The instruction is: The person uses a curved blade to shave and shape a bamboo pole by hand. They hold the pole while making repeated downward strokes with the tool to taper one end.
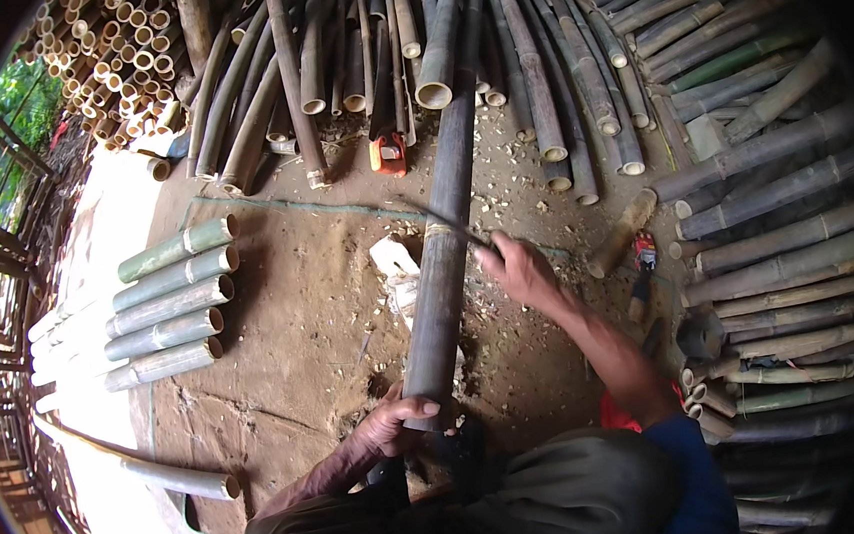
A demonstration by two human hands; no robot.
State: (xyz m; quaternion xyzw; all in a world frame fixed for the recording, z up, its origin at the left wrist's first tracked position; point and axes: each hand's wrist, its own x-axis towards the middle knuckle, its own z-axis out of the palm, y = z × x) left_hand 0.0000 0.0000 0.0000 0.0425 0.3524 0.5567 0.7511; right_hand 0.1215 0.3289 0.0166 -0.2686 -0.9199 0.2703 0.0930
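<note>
A thick, dark bamboo pole [436,291] slants away from me, its near end close to my knees. My left hand [397,425] is closed around that near end, thumb on top. In my right hand [526,271] is a knife [456,229], gripped by its handle. The blade lies across the pole at a pale, scraped node ring; whether it presses into the bamboo I cannot tell. Partly hidden beneath the pole is a pale, chipped wooden block [393,258].
Bamboo poles [307,86] fan out ahead, and more lie stacked at right [787,249]. Several short cut lengths [173,292] lie in a row at left. An orange tool [388,156] and a red-and-black object [644,250] rest on the dirt floor among wood chips.
</note>
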